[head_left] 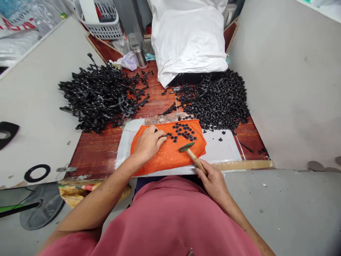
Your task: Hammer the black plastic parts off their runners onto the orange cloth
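Observation:
My left hand (148,143) rests on an orange cloth (165,156), fingers curled in a pinch on a small black piece at its fingertips. Beside it, several small black round pieces (184,132) lie grouped on the cloth. My right hand (213,179) is wrapped round the wooden handle of a small hammer (189,152). Its green head rests on the cloth just below the black pieces. The cloth lies on a white sheet (221,147) over a red wooden board (96,153).
A heap of long black plastic strips (98,96) lies at the back left, a heap of black round parts (221,101) at the back right. Behind stand a white sack (188,39), a metal flask (140,57) and a grey basket (102,21). Grey walls flank both sides.

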Demonstrator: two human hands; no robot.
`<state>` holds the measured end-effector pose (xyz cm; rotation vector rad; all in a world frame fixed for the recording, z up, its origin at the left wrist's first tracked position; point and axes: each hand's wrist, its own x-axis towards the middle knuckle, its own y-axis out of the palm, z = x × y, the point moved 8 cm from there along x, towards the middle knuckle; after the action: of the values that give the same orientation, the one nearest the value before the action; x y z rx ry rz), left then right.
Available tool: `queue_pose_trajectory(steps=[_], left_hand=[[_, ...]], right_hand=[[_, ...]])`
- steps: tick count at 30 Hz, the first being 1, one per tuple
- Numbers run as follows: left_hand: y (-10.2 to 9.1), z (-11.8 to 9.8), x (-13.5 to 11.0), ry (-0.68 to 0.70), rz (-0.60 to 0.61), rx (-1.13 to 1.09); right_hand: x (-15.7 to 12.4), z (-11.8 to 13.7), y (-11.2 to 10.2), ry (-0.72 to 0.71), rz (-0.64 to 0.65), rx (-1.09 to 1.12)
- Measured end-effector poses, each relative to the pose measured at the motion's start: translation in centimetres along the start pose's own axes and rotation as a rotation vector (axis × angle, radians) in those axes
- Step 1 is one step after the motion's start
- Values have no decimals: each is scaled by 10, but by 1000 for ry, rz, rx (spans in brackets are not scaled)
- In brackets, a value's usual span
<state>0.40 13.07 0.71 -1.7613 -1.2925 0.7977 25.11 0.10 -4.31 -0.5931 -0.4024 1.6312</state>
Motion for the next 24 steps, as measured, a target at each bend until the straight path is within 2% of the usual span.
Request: queue_pose_trajectory(steps=[4, 13, 24], left_hand=[[12, -6, -1, 0, 75, 70], [25, -4, 2, -11, 37, 7], [31, -7, 2, 32, 20, 178]], right_hand=[[-1, 0, 1, 9, -9, -34], [0, -1, 3, 26, 27, -26], [-1, 4, 1, -1, 41, -26]])
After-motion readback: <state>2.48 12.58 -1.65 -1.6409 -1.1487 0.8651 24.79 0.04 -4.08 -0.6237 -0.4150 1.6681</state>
